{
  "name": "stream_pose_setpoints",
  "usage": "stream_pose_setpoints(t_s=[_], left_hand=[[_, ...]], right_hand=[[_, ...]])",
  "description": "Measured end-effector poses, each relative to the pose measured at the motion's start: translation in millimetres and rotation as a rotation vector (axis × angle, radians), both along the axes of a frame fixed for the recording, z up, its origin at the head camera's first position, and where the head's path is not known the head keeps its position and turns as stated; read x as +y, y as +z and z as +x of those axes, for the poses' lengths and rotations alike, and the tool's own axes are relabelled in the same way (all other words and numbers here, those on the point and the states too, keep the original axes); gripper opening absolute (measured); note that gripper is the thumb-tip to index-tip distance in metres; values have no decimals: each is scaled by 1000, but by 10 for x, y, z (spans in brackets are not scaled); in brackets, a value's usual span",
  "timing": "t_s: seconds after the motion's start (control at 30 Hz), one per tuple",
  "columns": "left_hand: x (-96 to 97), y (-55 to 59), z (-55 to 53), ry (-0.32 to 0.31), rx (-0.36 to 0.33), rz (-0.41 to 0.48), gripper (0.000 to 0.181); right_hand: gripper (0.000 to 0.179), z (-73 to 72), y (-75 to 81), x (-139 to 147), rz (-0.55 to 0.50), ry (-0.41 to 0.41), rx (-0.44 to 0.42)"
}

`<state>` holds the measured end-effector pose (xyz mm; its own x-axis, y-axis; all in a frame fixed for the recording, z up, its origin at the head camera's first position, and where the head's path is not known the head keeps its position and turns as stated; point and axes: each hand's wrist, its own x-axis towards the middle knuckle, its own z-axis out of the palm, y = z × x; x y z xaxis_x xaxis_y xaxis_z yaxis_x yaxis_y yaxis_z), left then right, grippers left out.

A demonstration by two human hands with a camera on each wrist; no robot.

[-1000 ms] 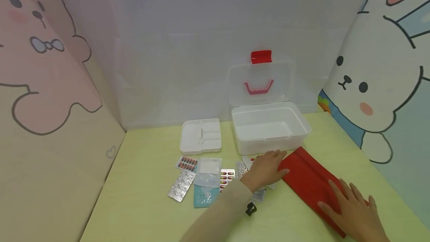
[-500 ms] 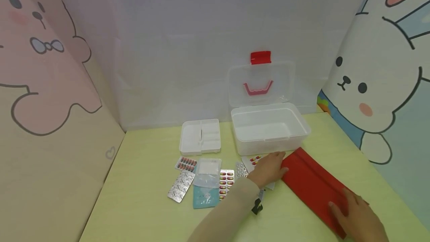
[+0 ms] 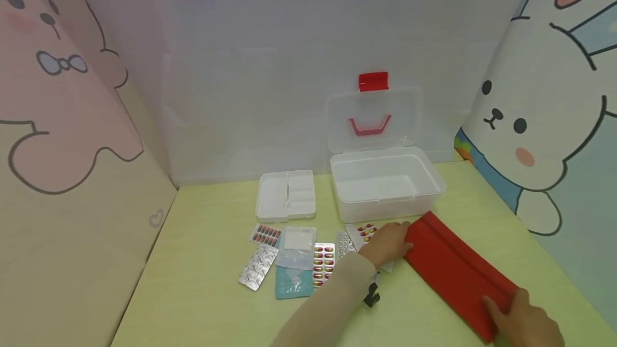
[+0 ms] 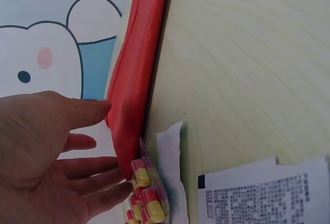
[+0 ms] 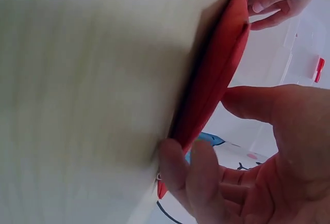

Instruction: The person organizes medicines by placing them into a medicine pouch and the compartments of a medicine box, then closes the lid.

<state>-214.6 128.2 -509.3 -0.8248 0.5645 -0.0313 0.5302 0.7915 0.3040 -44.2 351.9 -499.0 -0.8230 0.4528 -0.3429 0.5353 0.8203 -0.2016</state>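
Note:
A flat red pouch lies slantwise on the right of the table, in front of the open clear box. At its far left corner my left hand grips the end, thumb over the top and fingers at the edge, as the left wrist view shows. My right hand holds the near right end, its thumb on the upper face and fingers curled at the edge. Beside the left fingers lies a blister pack of red and yellow capsules, partly covered by the hand in the head view.
The clear box stands with its lid up behind the pouch. Left of it sits a white compartment tray. Several blister packs, a silver one among them, and a blue packet lie in front. A printed paper is near my left hand.
My right hand has gone from resting spread on the pouch to gripping its near end. The left fingers have drawn in around the far corner. The pouch has hardly moved.

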Motion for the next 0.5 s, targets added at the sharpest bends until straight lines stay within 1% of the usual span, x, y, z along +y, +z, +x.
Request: stream_pose_setpoints(t_s=[0.17,0.3,0.47,0.5], left_hand=[[27,-16,-17,-15,-5,10,46],[57,-17,-18,-27,-18,24,43],[100,18,-18,17,-40,54,32],[110,28,-23,28,-55,79,25]], right_hand=[[68,-6,18,12,-40,-25,13],[73,-12,28,36,-68,-12,11],[76,-15,-25,94,-52,-48,34],[76,-18,-39,124,-52,-55,36]])
